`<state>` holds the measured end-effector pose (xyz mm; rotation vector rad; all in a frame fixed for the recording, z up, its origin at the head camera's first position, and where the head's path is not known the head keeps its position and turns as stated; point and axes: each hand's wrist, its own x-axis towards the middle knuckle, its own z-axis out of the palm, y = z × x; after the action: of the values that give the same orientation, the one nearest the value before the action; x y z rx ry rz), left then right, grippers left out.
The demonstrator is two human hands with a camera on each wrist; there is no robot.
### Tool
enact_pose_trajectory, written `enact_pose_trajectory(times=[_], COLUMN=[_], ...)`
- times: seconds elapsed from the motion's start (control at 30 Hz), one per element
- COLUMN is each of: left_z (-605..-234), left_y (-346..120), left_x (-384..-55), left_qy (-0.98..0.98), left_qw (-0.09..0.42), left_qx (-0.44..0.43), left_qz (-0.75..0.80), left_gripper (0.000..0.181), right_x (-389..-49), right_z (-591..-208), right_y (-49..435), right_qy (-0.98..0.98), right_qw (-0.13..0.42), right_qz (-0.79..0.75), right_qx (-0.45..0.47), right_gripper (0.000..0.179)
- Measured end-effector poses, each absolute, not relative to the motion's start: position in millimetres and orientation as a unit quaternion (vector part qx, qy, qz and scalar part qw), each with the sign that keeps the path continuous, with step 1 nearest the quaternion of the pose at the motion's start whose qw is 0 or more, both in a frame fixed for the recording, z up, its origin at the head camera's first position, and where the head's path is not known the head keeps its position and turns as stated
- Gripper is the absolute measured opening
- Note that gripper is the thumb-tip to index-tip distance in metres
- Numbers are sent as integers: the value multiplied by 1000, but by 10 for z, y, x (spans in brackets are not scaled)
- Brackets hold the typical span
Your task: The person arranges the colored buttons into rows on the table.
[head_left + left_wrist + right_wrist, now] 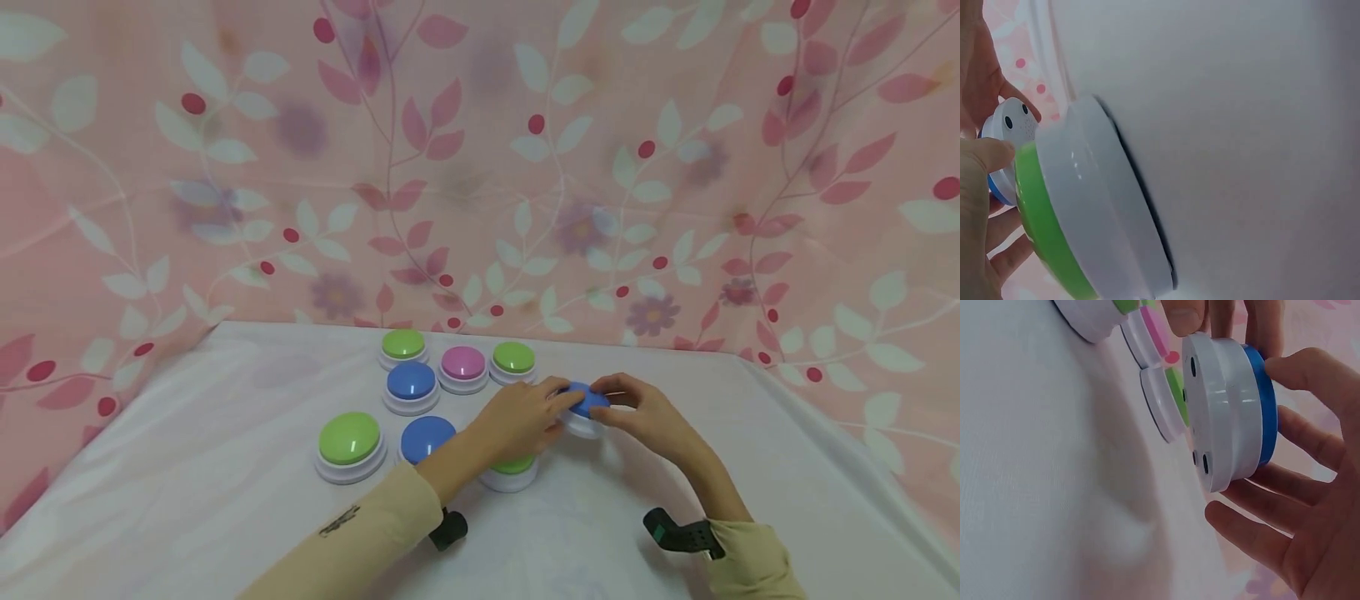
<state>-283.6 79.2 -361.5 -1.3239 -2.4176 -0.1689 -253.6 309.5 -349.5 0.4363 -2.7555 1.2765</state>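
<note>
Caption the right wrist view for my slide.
Left hand and right hand hold a blue-topped button above white cloth, a pink-topped button beyond.

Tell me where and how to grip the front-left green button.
The front-left green button is probably best gripped by its white base, from the left: no button stands there, while a blue button sits close on its right. The base juts beyond the green dome.

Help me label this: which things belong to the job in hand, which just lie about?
Job in hand, apparently:
round white plastic button with blue dome, held by left hand and right hand

Seemingly just lying about:
four green-domed round white plastic buttons
two blue-domed ones
one pink-domed one
</note>
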Motion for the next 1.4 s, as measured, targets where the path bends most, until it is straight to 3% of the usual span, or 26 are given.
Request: enact_pose_trajectory(times=[0.17,0.4,0.97,1.4], left_z=[-3626,-3649,-3667,-3710], left_y=[770,764,758,796], left_x=[-2741,-2585,-2356,-2311], left_qy=[-848,-847,-850,-856], left_qw=[198,190,159,148], left_qx=[-487,-491,-500,-496], left_qz=[-70,-75,-45,16], left_gripper=[54,53,48,45], right_x=[-2516,-2484,-2439,-2411], right_z=[-3443,-3397,-3357,-3386], right_y=[3043,2981,2962,2919], right_qy=[-911,-916,-910,-913], right_qw=[32,20,-102,-129], right_qz=[395,390,385,372], right_qx=[117,94,111,106], right_gripper=[43,34,36,31])
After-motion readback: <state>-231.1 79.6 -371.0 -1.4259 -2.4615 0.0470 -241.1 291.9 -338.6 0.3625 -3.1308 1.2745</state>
